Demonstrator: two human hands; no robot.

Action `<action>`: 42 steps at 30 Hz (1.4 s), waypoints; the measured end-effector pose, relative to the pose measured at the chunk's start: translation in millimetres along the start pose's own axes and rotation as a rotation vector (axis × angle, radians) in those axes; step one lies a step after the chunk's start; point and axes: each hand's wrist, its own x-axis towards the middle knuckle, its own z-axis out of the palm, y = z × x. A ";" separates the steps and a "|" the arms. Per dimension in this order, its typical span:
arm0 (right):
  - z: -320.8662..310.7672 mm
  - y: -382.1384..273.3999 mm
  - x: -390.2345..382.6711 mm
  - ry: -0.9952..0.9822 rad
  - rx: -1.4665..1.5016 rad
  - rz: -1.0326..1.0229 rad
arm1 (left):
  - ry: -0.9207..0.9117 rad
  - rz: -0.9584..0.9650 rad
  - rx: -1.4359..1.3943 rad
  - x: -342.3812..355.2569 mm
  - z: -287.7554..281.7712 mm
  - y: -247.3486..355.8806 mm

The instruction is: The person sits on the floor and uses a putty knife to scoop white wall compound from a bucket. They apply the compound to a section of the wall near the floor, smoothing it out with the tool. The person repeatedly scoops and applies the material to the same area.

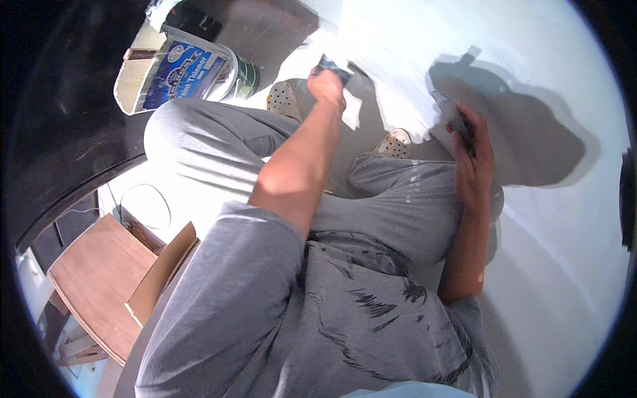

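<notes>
In front of me, my left hand (pixel 326 86) is closed on a flat, dark grey blade-like piece (pixel 336 69); its exact kind is unclear. To the right, my right hand (pixel 478 159) grips what looks like a putty knife (pixel 443 101). Its blade points up and left, close to the white wall (pixel 391 53), and the dark handle is partly hidden by my fingers. Whether the blade touches the wall I cannot tell. The shadow (pixel 524 132) of my hand and head falls on the white surface.
A cut-open tin with a blue label (pixel 199 76) stands by a bucket (pixel 247 78) at the far left. My bent knees and clogs (pixel 396 142) are below my hands. A wooden chair (pixel 106 278) and a thin cord (pixel 166 205) are at the lower left.
</notes>
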 end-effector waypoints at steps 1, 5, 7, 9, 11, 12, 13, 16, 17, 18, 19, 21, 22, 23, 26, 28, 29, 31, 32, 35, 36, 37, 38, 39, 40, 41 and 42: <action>-1.4 0.5 -0.8 0.025 0.058 -0.022 | 0.012 -0.020 -0.055 -5.6 -0.8 21.3; -6.6 2.0 -12.3 0.083 0.502 0.001 | -0.223 -0.090 -0.071 -63.0 -7.5 113.4; -10.0 -4.2 -21.8 0.086 0.787 0.038 | -0.375 -0.018 -0.083 -124.2 -14.4 163.3; -8.6 -11.8 -33.0 0.081 1.044 0.044 | -0.702 0.109 -0.051 -157.4 -33.4 192.0; -3.1 -32.1 -45.1 0.057 1.174 0.096 | -0.868 0.131 -0.048 -206.2 -42.2 219.3; -2.2 -40.2 -49.7 0.000 1.244 0.121 | -0.907 0.142 -0.044 -226.9 -45.3 230.8; -1.4 -47.4 -54.2 -0.063 1.309 0.145 | -0.942 0.151 -0.044 -242.5 -49.4 237.5; -2.2 -75.3 -64.8 -0.066 1.317 0.200 | -1.051 0.274 0.026 -267.2 -59.7 245.3; -1.1 -81.0 -66.4 -0.046 1.303 0.163 | -1.065 0.330 0.055 -273.6 -62.5 245.9; -0.5 -86.2 -67.4 -0.026 1.288 0.126 | -1.077 0.387 0.082 -278.5 -64.5 245.4; -2.2 -89.6 -68.2 -0.006 1.272 0.090 | -1.088 0.444 0.109 -281.7 -66.8 244.2; -6.6 -85.4 -69.4 -0.054 1.291 0.086 | -1.028 0.657 0.321 -277.2 -81.7 237.8; -7.8 -83.0 -69.7 -0.079 1.300 0.086 | -1.090 0.848 0.433 -278.3 -84.8 240.3; -7.7 -81.4 -71.2 -0.082 1.307 0.107 | -1.144 1.039 0.545 -279.3 -88.2 242.0; -6.3 -75.9 -74.3 -0.100 1.332 0.177 | -1.387 1.257 0.637 -281.6 -75.5 251.0; -5.2 -71.3 -75.3 -0.120 1.357 0.232 | -1.492 1.447 0.713 -276.4 -71.2 251.7; -4.3 -70.9 -76.3 -0.118 1.365 0.248 | -1.505 1.500 0.785 -276.0 -72.0 253.2; -1.8 -70.1 -77.9 -0.113 1.378 0.278 | -1.527 1.606 0.930 -271.9 -72.2 258.7; -1.2 -69.0 -78.7 -0.120 1.389 0.287 | -1.519 1.635 0.972 -272.1 -72.0 260.9; 2.0 -59.0 -80.8 -0.186 1.425 0.275 | -1.491 1.732 1.113 -269.1 -67.5 268.2; 1.8 -51.7 -81.5 -0.239 1.441 0.245 | -1.461 1.761 1.109 -261.5 -65.6 266.1; 1.4 -47.6 -82.4 -0.293 1.456 0.214 | -1.437 1.775 1.130 -256.2 -63.9 266.0; 0.7 -47.8 -83.4 -0.309 1.501 0.220 | -1.413 1.790 1.148 -250.9 -62.1 266.3; -0.5 -49.3 -85.2 -0.324 1.546 0.225 | -1.388 1.805 1.165 -247.3 -61.3 267.3; -2.0 -51.3 -87.0 -0.340 1.590 0.231 | -1.355 1.853 1.252 -246.8 -60.5 270.5; -3.9 -55.6 -88.0 -0.350 1.588 0.196 | -1.337 1.768 1.271 -243.9 -64.3 268.4; -7.0 -61.6 -89.1 -0.361 1.585 0.162 | -1.318 1.683 1.287 -237.6 -70.3 262.8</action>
